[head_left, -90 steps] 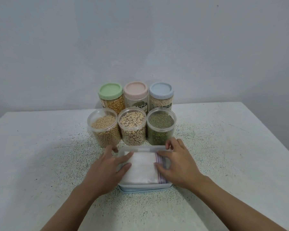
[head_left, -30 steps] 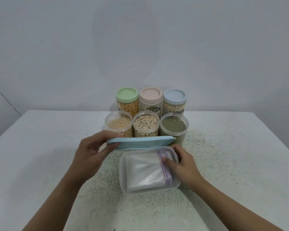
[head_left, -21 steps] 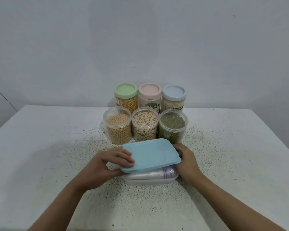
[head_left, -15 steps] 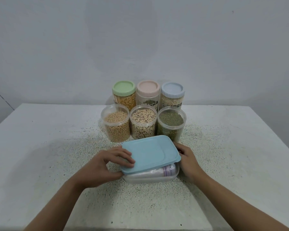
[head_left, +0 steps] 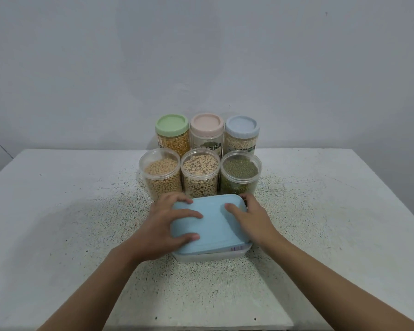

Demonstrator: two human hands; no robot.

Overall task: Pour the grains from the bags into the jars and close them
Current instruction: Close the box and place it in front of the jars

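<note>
A clear rectangular box [head_left: 210,256] holding folded zip bags sits in front of me, and a light blue lid [head_left: 210,223] lies on top of it, slightly askew. My left hand [head_left: 164,225] presses on the lid's left side with spread fingers. My right hand [head_left: 251,218] presses flat on the lid's right side. Behind the box stand three lidless jars: soybeans [head_left: 160,177], pale speckled beans [head_left: 200,175] and green mung beans [head_left: 240,175]. Behind those are three closed jars with a green lid [head_left: 172,125], a pink lid [head_left: 206,123] and a blue lid [head_left: 242,126].
Everything stands on a white speckled table [head_left: 320,211] against a plain grey wall. The table's near edge [head_left: 201,327] is close below my forearms.
My left hand lifted the blue lid from under the box and brought it down over it. Both hands now press on the lid; before, my right hand held the box side.
</note>
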